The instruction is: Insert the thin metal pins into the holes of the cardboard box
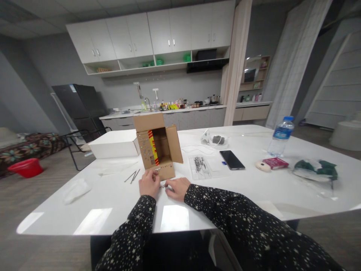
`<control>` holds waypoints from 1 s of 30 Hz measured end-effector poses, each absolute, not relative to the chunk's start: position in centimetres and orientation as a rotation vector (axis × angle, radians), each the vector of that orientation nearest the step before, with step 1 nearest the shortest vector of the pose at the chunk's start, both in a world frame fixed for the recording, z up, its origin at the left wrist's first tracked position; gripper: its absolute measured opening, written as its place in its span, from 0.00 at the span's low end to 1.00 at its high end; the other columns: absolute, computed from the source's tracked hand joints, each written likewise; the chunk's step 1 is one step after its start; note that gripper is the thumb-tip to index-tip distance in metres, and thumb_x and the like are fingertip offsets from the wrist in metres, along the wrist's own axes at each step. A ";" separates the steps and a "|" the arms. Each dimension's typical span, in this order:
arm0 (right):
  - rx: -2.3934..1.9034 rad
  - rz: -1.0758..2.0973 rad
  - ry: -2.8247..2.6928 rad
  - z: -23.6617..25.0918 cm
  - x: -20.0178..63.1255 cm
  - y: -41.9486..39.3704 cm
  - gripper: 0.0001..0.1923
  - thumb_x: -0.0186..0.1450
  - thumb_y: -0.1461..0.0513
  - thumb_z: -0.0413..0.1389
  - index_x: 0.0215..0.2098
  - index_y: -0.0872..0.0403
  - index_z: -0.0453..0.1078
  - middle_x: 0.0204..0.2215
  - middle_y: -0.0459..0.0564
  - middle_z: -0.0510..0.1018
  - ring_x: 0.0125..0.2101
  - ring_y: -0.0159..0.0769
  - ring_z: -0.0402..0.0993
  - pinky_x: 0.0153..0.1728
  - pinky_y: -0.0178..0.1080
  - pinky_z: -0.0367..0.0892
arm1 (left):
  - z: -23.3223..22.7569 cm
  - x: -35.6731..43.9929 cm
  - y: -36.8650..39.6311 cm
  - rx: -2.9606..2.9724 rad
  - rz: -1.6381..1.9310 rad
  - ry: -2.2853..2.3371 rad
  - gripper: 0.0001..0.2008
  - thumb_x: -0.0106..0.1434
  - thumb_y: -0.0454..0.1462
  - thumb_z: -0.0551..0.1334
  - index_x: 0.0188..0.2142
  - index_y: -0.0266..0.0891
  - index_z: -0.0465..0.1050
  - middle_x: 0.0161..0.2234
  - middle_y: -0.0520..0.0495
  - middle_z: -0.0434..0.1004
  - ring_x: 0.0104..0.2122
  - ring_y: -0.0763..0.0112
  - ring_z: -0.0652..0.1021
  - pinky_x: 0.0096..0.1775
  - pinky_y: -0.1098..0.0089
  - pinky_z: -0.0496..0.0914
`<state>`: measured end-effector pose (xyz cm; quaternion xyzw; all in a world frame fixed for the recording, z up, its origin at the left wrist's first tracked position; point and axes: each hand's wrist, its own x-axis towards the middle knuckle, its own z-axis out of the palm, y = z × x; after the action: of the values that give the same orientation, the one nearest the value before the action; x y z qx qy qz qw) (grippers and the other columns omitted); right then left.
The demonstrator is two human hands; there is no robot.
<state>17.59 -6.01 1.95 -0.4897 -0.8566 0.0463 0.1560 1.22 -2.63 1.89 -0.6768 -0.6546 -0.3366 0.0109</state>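
Note:
An open cardboard box (146, 149) stands on the table, its opening facing sideways and its flaps spread. Small metal pieces dot its side, and a row of them runs along the lower flap (167, 172). My left hand (149, 183) rests against that flap with its fingers curled; whatever is under the fingertips is hidden. Just right of it, my right hand (178, 189) is low over the table, fingers bent together at a thin metal piece (162, 186). A clear compartment case (207, 174) holding many small metal parts lies beyond the right hand.
Long metal rods or bolts (135, 176) lie left of the box, near a crumpled clear bag (76, 191). Behind is a white box (114, 145). Rightward are a black phone (232, 160), a maroon pack (275, 163), a water bottle (280, 137) and a green-and-clear bundle (316, 169).

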 end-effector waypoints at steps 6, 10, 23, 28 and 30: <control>-1.432 0.161 -2.445 2.2 17.6 -6.2 0.15 0.64 0.53 0.48 0.46 0.47 0.68 0.35 0.46 0.79 0.34 0.36 0.73 0.34 0.36 0.59 | 1.8 0.7 -3.1 -2.227 -0.936 -2.077 0.07 0.56 0.37 0.54 0.31 0.42 0.71 0.33 0.48 0.74 0.39 0.63 0.73 0.39 0.64 0.64; -1.426 0.143 -2.435 2.1 17.6 -6.2 0.15 0.64 0.53 0.48 0.45 0.47 0.68 0.33 0.45 0.79 0.33 0.35 0.73 0.33 0.36 0.59 | 1.7 0.4 -3.6 -2.306 -0.876 -2.076 0.07 0.55 0.37 0.55 0.30 0.43 0.71 0.35 0.49 0.75 0.41 0.63 0.73 0.41 0.64 0.64; -1.413 0.124 -2.420 1.7 17.4 -6.0 0.14 0.64 0.53 0.49 0.44 0.47 0.69 0.33 0.45 0.79 0.34 0.35 0.74 0.32 0.35 0.58 | 2.3 0.8 -5.4 -2.367 -0.707 -2.118 0.07 0.57 0.39 0.54 0.30 0.42 0.69 0.37 0.47 0.74 0.43 0.60 0.71 0.44 0.58 0.61; -1.430 0.129 -2.427 1.7 17.4 -6.1 0.15 0.64 0.53 0.48 0.45 0.47 0.69 0.34 0.46 0.79 0.35 0.36 0.74 0.32 0.35 0.59 | 2.3 0.8 -5.4 -2.377 -0.644 -2.085 0.07 0.56 0.40 0.55 0.30 0.41 0.69 0.38 0.46 0.74 0.43 0.59 0.71 0.44 0.57 0.61; -1.429 0.130 -2.428 1.7 17.3 -6.1 0.15 0.64 0.53 0.48 0.46 0.47 0.69 0.34 0.46 0.79 0.35 0.36 0.74 0.32 0.36 0.59 | 2.3 0.8 -5.5 -2.390 -0.630 -2.076 0.07 0.56 0.41 0.56 0.30 0.41 0.68 0.37 0.46 0.74 0.43 0.59 0.71 0.44 0.58 0.61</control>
<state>17.35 -6.09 1.74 -0.5001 -0.8498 0.0454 0.1601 0.84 -5.47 2.30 -0.7397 -0.6427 -0.1949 -0.0431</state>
